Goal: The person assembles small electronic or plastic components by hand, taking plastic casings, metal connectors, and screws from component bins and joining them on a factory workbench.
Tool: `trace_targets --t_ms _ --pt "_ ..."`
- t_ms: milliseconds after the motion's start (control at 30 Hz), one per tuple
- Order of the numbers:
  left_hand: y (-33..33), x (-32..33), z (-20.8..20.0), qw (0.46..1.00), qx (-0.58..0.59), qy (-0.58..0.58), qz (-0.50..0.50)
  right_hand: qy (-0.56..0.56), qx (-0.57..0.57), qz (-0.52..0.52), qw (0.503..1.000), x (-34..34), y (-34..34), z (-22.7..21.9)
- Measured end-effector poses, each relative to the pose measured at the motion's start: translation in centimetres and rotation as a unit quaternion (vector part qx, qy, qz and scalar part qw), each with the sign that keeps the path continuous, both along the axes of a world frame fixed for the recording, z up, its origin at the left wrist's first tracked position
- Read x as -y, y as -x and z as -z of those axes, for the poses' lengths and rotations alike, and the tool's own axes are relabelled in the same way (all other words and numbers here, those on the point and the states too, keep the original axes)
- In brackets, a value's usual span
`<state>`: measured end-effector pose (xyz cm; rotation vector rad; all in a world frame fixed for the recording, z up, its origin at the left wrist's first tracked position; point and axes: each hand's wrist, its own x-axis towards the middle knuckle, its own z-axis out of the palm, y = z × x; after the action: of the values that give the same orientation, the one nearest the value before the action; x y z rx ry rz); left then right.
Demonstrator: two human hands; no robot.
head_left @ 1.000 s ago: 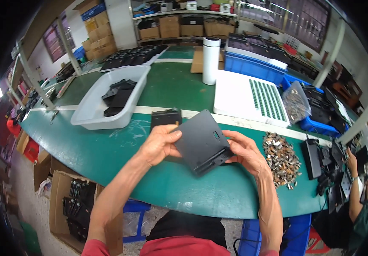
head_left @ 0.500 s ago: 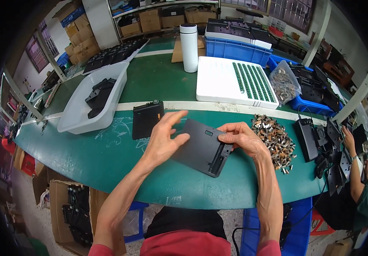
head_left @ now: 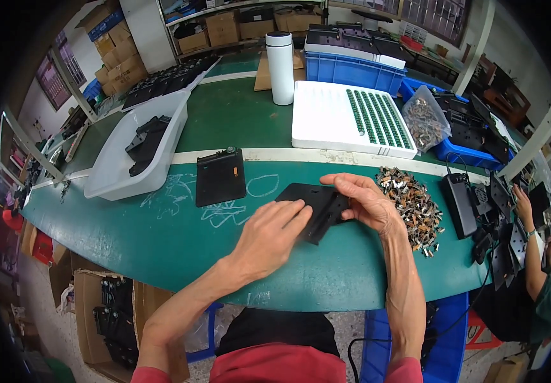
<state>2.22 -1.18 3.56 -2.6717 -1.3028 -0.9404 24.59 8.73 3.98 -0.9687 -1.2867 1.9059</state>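
A flat black plastic panel is held tilted above the green bench, its near edge dipping down. My right hand grips its right side, thumb and fingers closed on the edge. Across its left part lies my left hand, fingers together and pressed on the surface; its thumb is hidden. A second black panel with a small orange piece on it rests flat to the left. Right of my right hand spreads a heap of small metal clips.
A translucent tub with black parts stands left. Farther back are a white bottle, a white foam tray with rows of green pieces, and a bag of metal parts. At right, a black power adapter lies near a co-worker's hand.
My left hand has come down and right onto the panel, from hovering beside it. The panel has tipped, so its face with the slot is seen more edge-on.
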Motion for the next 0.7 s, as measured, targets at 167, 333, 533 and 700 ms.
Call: trace_targets --t_ms 167,333,533,700 --pt "0.9 -0.8 -1.4 0.982 0.186 0.038 -0.027 0.005 -0.095 -0.045 0.994 0.0 -0.8 0.1" --pt "1.4 -2.0 -1.2 0.777 0.504 0.375 -0.040 -0.087 0.010 -0.021 0.996 0.4 -0.4 0.0" --pt "2.2 -3.3 1.4 0.731 0.529 0.430 -0.029 -0.086 0.146 -0.006 0.986 -0.2 0.2 0.6" --pt "0.5 -3.9 0.7 0.900 0.362 0.196 -0.142 -0.108 0.233 0.018 0.966 0.0 0.5 0.2"
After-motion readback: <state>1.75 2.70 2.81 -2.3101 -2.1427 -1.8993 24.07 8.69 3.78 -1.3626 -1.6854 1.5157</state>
